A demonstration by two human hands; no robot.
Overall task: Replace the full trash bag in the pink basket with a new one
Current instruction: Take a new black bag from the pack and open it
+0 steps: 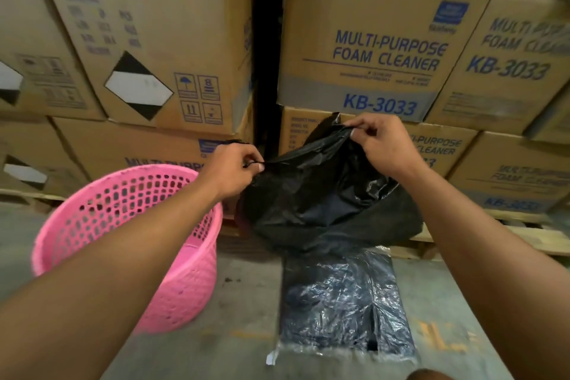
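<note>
Black trash bag (324,203) sat on the floor (240,333) beside the pink basket (123,225), already out of it. The left hand (234,170) and right hand (379,145) each pinched its mouth, probably to tie it. The next move calls for a liner from the wrapped packet (342,302). Count: one basket, one bag, one packet.

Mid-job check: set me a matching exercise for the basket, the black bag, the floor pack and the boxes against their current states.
1 pink basket
2 black bag
3 wrapped pack
4 cardboard boxes

A stacked behind
B pinched by left hand and right hand
C flat on the floor
D unlined, at left

Pairs: 1-D, 2-B, 3-C, 4-A
</note>
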